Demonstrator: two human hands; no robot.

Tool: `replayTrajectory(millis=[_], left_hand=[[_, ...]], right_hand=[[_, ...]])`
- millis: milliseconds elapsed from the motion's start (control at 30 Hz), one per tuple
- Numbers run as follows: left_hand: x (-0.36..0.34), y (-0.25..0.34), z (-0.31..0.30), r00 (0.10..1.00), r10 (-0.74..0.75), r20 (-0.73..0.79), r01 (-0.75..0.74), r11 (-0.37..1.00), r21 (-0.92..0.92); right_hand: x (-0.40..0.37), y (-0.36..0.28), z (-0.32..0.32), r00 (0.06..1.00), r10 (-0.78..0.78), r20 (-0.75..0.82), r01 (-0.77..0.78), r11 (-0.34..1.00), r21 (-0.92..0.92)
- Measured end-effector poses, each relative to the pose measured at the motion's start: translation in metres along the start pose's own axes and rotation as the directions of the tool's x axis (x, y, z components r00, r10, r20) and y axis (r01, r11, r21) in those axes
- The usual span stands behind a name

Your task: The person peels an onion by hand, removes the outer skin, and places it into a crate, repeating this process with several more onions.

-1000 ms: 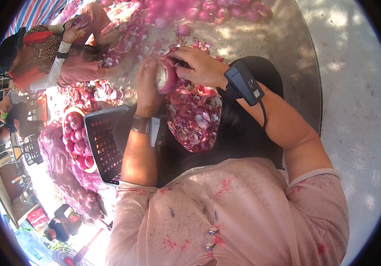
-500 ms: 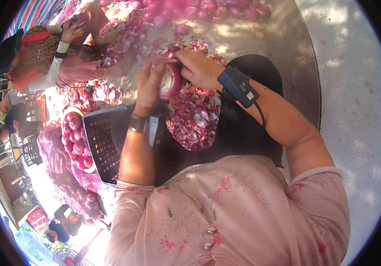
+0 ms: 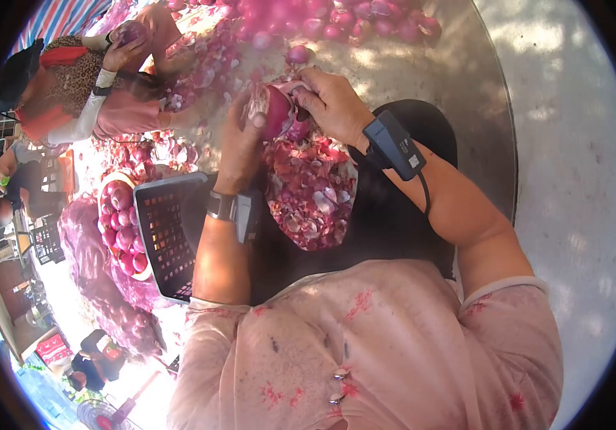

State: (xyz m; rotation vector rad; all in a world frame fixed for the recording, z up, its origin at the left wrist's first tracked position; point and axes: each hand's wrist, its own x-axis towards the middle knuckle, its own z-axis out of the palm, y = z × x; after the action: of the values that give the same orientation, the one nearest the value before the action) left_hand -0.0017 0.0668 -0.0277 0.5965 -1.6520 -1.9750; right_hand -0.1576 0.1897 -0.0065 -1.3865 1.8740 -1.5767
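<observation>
A purple-red onion (image 3: 279,115) is held up over my lap in my left hand (image 3: 240,143), whose fingers wrap its left side. On its other side my right hand (image 3: 336,107) pinches a pale pink flap of onion skin (image 3: 295,87) at the top of the onion. The far ends of the left fingers are hidden behind the onion. Below both hands, a heap of loose onion skins (image 3: 311,193) lies between my dark-clothed legs.
A black plastic crate (image 3: 172,240) stands at my left, beside a round basket of onions (image 3: 123,229) and pink mesh sacks (image 3: 82,251). More onions (image 3: 336,25) lie ahead on the floor. At upper left, another person (image 3: 71,89) holds an onion (image 3: 130,34).
The onion has turned, so its smooth purple side faces me instead of its pale end. My right hand has shifted slightly up and right, drawing a flap of skin outward.
</observation>
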Motion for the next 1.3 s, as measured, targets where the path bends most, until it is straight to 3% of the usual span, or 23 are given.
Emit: replayTrajectory(millis=[67,167,233,267,300,333,367,400,500,533,567,600,633,667,733,800,833,867,1033,1167,1300], left_hand=[[-0.003,0.004,0.011,0.999,0.039,-0.033,-0.034,0.99,0.14],[-0.003,0.011,0.014,1.0,-0.009,-0.023,0.012,0.994,0.108],[-0.003,0.017,0.014,0.999,0.032,0.016,-0.034,0.988,0.153],[-0.003,0.019,0.014,0.996,0.068,0.056,-0.078,0.978,0.195],[-0.004,0.021,0.015,0.996,0.07,0.056,-0.079,0.978,0.194],[-0.005,0.023,0.017,0.995,0.081,0.055,-0.088,0.985,0.151],[-0.006,0.025,0.018,0.994,0.091,0.053,-0.097,0.99,0.107],[-0.008,0.029,0.019,0.994,0.093,0.052,-0.098,0.99,0.106],[-0.008,0.038,0.02,0.996,0.081,0.034,-0.083,0.995,0.05],[-0.008,0.038,0.018,0.994,0.099,0.041,-0.104,0.987,0.123],[-0.008,0.038,0.016,0.992,0.116,0.049,-0.123,0.973,0.196],[-0.007,0.037,0.013,0.992,0.116,0.046,-0.123,0.973,0.196],[-0.006,0.035,0.01,0.985,0.153,0.077,-0.17,0.928,0.332],[-0.006,0.034,0.009,0.977,0.183,0.113,-0.215,0.862,0.459],[-0.009,0.037,0.015,0.98,0.164,0.108,-0.196,0.875,0.443],[-0.009,0.044,0.021,0.983,0.147,0.108,-0.179,0.886,0.428],[-0.009,0.048,0.023,0.985,0.136,0.105,-0.162,0.935,0.316],[-0.009,0.05,0.024,0.987,0.124,0.104,-0.143,0.969,0.2],[-0.006,0.043,0.018,0.983,0.162,0.087,-0.177,0.96,0.216],[-0.005,0.04,0.017,0.982,0.174,0.073,-0.186,0.96,0.211],[-0.005,0.039,0.019,0.986,0.156,0.053,-0.164,0.961,0.224]], right_hand=[[0.0,0.0,0.001,1.0,-0.017,0.004,0.017,1.0,-0.008],[0.0,0.002,0.001,1.0,-0.016,-0.015,0.016,1.0,0.023],[0.002,0.003,-0.007,0.985,0.162,0.06,-0.17,0.971,0.166],[0.004,0.009,-0.008,0.997,0.082,-0.01,-0.081,0.995,0.052],[0.004,0.011,-0.013,0.997,0.08,-0.01,-0.08,0.996,0.05],[0.005,0.008,-0.019,0.967,0.253,0.033,-0.251,0.918,0.306],[0.005,0.007,-0.024,0.908,0.402,0.119,-0.4,0.748,0.529],[0.004,0.009,-0.025,0.908,0.401,0.119,-0.4,0.749,0.528],[0.002,0.02,-0.023,0.983,0.097,0.156,-0.129,0.97,0.206],[0.002,0.004,-0.027,0.95,0.16,0.269,-0.19,0.978,0.091],[0.001,0.005,-0.025,0.949,0.159,0.271,-0.189,0.978,0.09],[-0.001,0.007,-0.023,0.971,0.013,0.238,-0.024,0.999,0.043],[-0.001,0.006,-0.022,0.968,-0.135,0.213,0.14,0.99,-0.009],[-0.001,0.004,-0.022,0.967,-0.132,0.217,0.137,0.991,-0.01],[0.001,-0.001,-0.023,0.953,-0.018,0.304,-0.069,0.959,0.276],[0.002,0.0,-0.021,0.941,0.029,0.337,-0.134,0.947,0.293],[0.002,0.001,-0.021,0.927,0.071,0.368,-0.195,0.93,0.311],[0.002,0.002,-0.02,0.927,0.07,0.368,-0.194,0.93,0.311],[0.003,0.005,-0.017,0.949,0.004,0.315,-0.126,0.922,0.367],[0.003,0.004,-0.015,0.944,0.035,0.327,-0.164,0.912,0.375],[0.001,0.009,-0.008,0.967,0.0,0.256,-0.071,0.96,0.27]])
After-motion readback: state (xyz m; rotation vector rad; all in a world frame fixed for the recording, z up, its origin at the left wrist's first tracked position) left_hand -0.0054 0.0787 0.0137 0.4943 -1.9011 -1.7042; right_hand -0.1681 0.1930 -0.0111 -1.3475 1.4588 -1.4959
